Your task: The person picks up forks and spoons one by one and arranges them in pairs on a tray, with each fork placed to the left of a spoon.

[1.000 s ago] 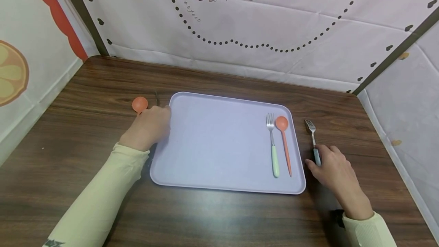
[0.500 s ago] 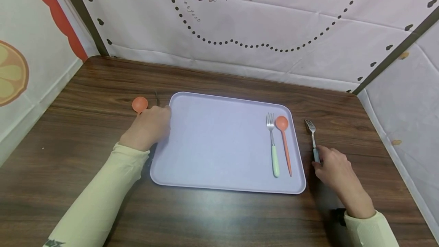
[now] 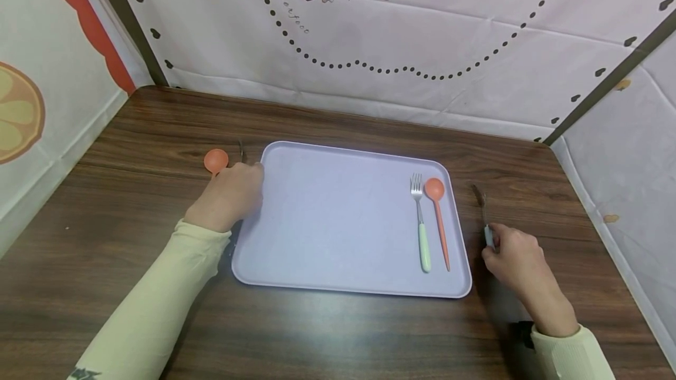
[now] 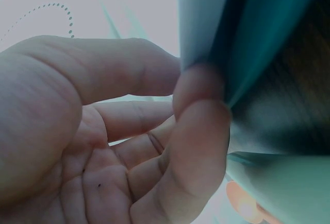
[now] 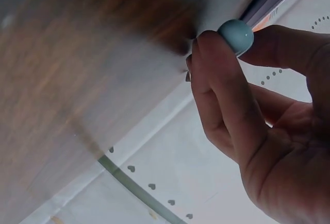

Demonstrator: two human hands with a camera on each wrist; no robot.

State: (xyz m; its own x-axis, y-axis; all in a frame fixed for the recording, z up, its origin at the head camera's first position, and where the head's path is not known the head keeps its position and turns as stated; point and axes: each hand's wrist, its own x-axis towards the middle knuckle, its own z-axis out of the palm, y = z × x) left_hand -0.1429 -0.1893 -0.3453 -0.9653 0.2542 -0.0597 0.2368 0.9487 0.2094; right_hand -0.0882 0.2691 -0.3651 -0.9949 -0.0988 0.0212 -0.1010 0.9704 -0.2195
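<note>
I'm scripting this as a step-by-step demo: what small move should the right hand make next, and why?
Probably a slight lift of the blue-handled fork, toward the tray: the right hand pinches its handle just beyond the tray's right edge, while a green-handled fork and an orange spoon lie side by side inside that edge.

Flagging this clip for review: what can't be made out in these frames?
Head: the handle of the left orange spoon, covered by the left hand.
Head: the lower part of the thin utensil, behind that hand; its kind is unclear.
Left wrist: what, if anything, the fingertips hold, blurred up close.
Right wrist: most of the blue-handled fork, behind the right hand.
</note>
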